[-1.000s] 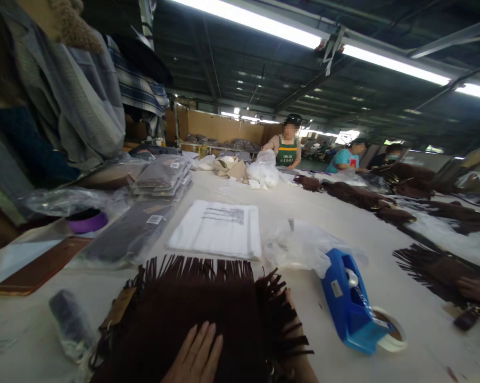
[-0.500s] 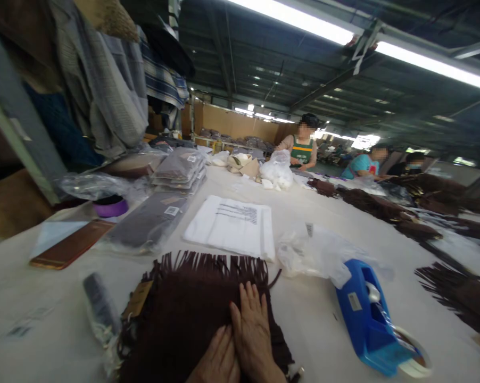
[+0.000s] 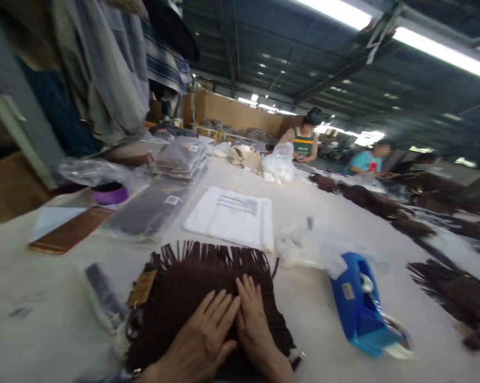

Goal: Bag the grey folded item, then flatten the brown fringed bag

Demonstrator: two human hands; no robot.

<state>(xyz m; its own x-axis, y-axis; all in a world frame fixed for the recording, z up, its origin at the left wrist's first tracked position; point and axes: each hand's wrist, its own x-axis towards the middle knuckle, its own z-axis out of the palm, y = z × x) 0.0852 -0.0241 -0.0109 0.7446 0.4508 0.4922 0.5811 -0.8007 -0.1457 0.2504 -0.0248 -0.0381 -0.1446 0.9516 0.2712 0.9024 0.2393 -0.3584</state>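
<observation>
Big workshop w/ strip lights overhead; long white table runs far into the room. Near edge, centre: brown fringed scarf, folded, fringe pointing far, tan tag at its left corner. Left hand & right hand both lie flat on the scarf, fingers spread, side by side & touching, holding nothing. Clear bags: bagged scarf far-left of it, a stack of bagged scarves beyond that. Flat white bags just past the fringe. Crumpled plastic to the right, touching the blue tape dispenser. Purple tape roll & brown board at far left. More brown scarves along the right side. Two people work at the far end. Clothes hang top left.
</observation>
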